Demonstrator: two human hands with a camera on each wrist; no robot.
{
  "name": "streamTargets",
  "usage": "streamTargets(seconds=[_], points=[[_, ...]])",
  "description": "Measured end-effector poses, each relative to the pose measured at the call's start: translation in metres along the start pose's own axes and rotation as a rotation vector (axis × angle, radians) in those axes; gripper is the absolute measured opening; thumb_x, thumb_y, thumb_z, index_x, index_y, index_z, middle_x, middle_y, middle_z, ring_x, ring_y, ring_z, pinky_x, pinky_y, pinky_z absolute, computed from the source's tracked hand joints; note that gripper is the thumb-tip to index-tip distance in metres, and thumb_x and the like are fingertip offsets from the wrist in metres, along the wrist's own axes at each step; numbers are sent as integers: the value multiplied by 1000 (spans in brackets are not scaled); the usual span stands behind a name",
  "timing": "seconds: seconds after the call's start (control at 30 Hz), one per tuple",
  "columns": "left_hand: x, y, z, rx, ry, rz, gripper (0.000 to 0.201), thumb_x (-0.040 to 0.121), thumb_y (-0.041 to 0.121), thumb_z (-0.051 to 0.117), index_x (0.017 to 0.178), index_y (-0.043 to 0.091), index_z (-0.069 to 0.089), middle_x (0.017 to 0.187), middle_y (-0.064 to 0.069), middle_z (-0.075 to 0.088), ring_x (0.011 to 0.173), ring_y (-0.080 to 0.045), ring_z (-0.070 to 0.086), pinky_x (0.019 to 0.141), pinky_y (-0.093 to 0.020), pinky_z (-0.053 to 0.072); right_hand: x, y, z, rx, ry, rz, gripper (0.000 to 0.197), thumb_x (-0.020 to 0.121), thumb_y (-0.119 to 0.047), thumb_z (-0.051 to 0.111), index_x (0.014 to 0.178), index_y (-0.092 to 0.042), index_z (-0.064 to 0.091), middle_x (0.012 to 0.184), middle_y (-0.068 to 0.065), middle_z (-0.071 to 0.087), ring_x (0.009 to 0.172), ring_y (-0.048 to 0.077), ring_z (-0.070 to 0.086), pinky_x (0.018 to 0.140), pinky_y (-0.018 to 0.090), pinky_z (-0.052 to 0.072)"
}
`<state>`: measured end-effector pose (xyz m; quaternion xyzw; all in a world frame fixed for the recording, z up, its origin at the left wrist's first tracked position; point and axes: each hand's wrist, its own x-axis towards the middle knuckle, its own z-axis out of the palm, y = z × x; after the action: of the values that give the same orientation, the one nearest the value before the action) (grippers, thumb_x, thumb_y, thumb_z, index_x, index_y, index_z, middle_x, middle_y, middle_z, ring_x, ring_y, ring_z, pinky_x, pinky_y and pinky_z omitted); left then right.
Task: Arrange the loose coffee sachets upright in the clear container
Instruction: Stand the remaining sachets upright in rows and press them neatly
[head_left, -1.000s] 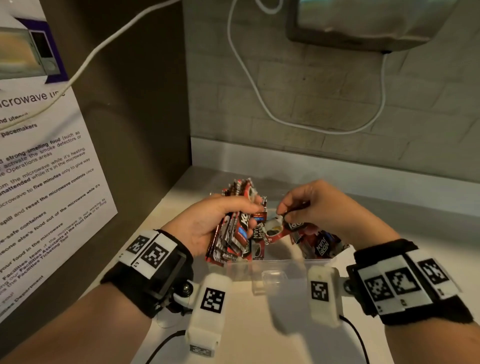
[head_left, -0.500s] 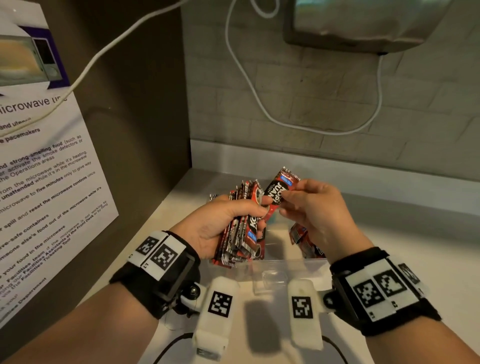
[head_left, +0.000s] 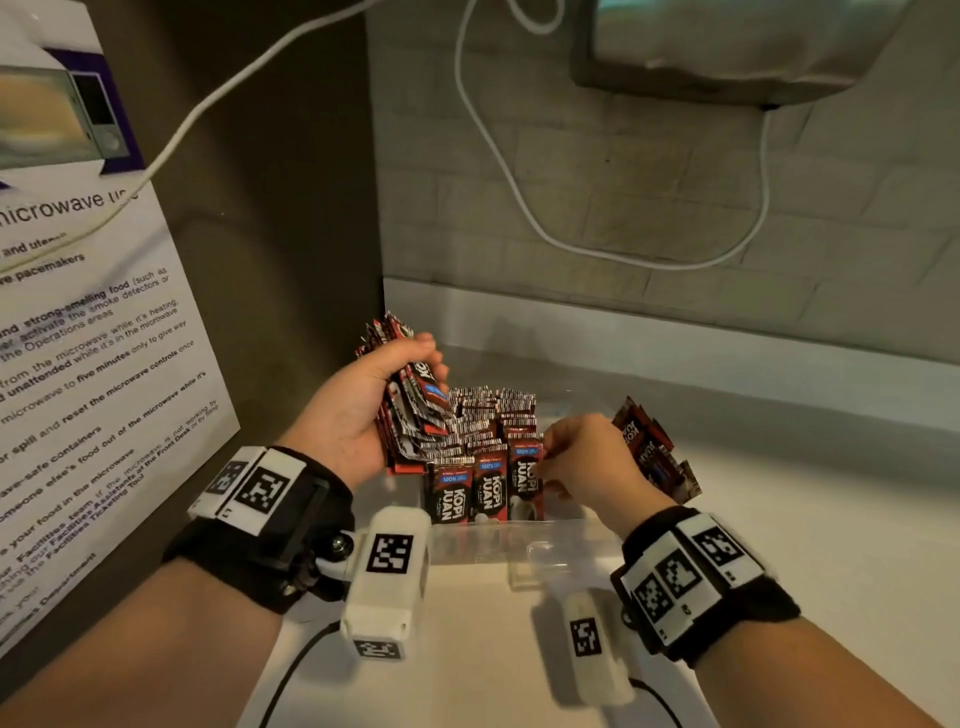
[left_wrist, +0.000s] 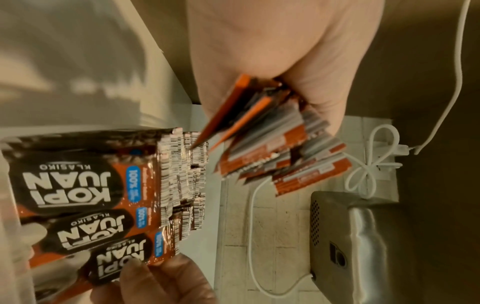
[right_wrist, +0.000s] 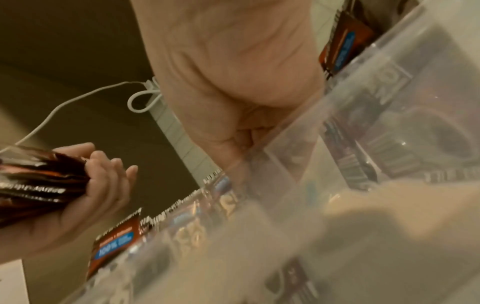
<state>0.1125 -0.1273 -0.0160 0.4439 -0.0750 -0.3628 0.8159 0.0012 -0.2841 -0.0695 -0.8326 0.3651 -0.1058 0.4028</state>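
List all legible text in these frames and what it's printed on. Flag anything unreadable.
"KOPI JUAN": upright sachets in the clear container.
"KLASIKO": same sachets, left wrist view.
"100%": blue badge on the sachets; smaller words unreadable.
"microwave": heading of the wall notice.
"five minutes", "pacemakers", "strong-smelling food": notice body; the rest is partly cut off or blurred.
Bundle in the left hand: print unreadable.

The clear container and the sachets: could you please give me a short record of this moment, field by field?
left hand: grips a bundle of sachets above the container's left end
right hand: fingers at the front right standing sachet; grip unclear
clear container: rows of sachets upright in its left part
loose sachets: a few leaning at the right, behind the right hand
surface: pale counter
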Motion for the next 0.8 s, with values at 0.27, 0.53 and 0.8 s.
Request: streamTargets(seconds=[0.27,0.53,0.8], points=[[2,-5,-5,-23,20,-17,5,87,10,62,90,12,65,72,0,64,58,-9,64,54,-20,54,3,0,8,-29,125,-108,24,73,1,73,69,-16,57,74,5,68,73,24,69,70,44,58],[2,-12,-5,3,-9,-55,2,83,12,66,84,10,67,71,-2,67,60,-11,65,57,-23,56,9,7,13,0,115,-107,31,72,-5,78,74,-21,51,80,7,68,73,24,69,70,43,58],[-1,-17,0,-10,-91,-31,22,65,14,71,87,14,72,76,-6,70,63,-15,68,59,-26,58,-13,-6,-4,256,339,-216,23,79,-15,73,92,-16,53,74,-3,56,61,8,52,54,18,39]])
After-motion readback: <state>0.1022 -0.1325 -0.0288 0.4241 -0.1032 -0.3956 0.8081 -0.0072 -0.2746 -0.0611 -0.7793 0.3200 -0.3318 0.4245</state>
